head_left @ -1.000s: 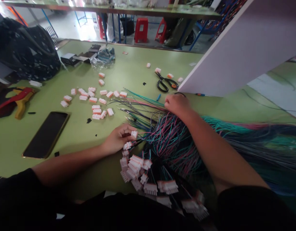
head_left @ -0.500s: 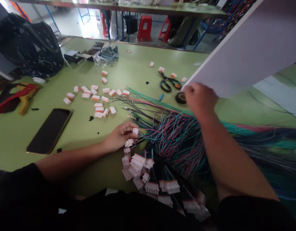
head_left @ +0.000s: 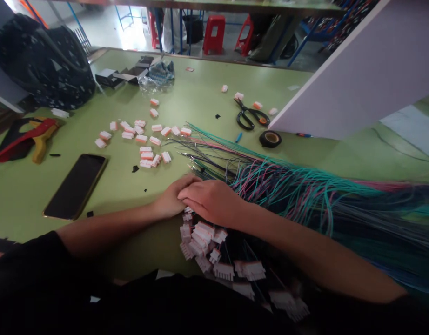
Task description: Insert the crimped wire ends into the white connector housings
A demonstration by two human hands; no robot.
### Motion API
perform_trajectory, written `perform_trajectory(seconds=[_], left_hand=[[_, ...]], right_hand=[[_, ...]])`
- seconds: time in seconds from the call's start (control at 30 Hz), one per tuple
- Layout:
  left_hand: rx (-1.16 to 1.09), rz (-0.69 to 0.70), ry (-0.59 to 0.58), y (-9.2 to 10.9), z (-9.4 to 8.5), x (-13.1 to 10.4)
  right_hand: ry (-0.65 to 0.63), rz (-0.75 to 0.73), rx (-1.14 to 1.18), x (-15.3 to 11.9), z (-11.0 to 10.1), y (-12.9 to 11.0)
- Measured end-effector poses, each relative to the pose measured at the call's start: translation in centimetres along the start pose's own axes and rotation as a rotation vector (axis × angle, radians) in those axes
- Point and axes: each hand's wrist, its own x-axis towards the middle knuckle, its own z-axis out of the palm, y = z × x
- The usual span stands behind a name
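My left hand (head_left: pixel 168 199) is closed at the near end of the wire bundle. Half a second ago a white wire connector showed in its fingers; now that spot is covered. Over it lies my right hand (head_left: pixel 216 201), its fingers bent and pressed against the left fingertips, and whatever they grip is hidden. Just below both hands hangs a cluster of white connectors (head_left: pixel 203 235) joined to wires. Teal, pink and dark wires (head_left: pixel 301 179) spread to the right. Bare wire ends (head_left: pixel 191 158) point left beyond the hands.
Loose white-and-orange connectors (head_left: pixel 146 156) are scattered on the green table (head_left: pixel 124 200). Around them lie a phone (head_left: pixel 76 186), a red-and-yellow tool (head_left: pixel 35 137), black scissors (head_left: pixel 247 116) and black tape (head_left: pixel 270 138). A white panel (head_left: pixel 357 74) rises at right.
My right hand has come from beside the black tape, down and left, onto my left hand. The connector in the left fingers has gone out of sight. The view has shifted slightly.
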Motion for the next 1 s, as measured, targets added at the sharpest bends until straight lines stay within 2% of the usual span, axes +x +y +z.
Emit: perform_trajectory(seconds=[0.07, 0.17, 0.23, 0.3, 0.5, 0.7, 1.0], left_hand=[[0.013, 0.016, -0.025, 0.1, 0.0, 0.0], [-0.043, -0.048, -0.057, 0.3, 0.2, 0.0], [-0.112, -0.102, -0.047, 0.4, 0.3, 0.1], [-0.188, -0.145, -0.025, 0.4, 0.4, 0.1], [-0.336, -0.2, -0.004, -0.3, 0.3, 0.4], [-0.345, -0.168, 0.007, -0.3, 0.3, 0.4], [-0.297, -0.156, 0.022, 0.0, 0.5, 0.2]], right_hand=[[0.087, 0.044, 0.092, -1.0, -0.3, 0.7], [0.294, 0.285, 0.157, -2.4, -1.8, 2.3], [0.373, 0.42, 0.146, -2.9, -2.7, 3.2], [0.371, 0.451, 0.13, -3.1, -2.9, 3.8], [0.28, 0.355, 0.054, -2.8, -1.4, 3.6], [0.245, 0.359, -0.064, -2.7, -0.9, 3.4], [0.257, 0.374, -0.084, -2.7, -0.1, 3.2]])
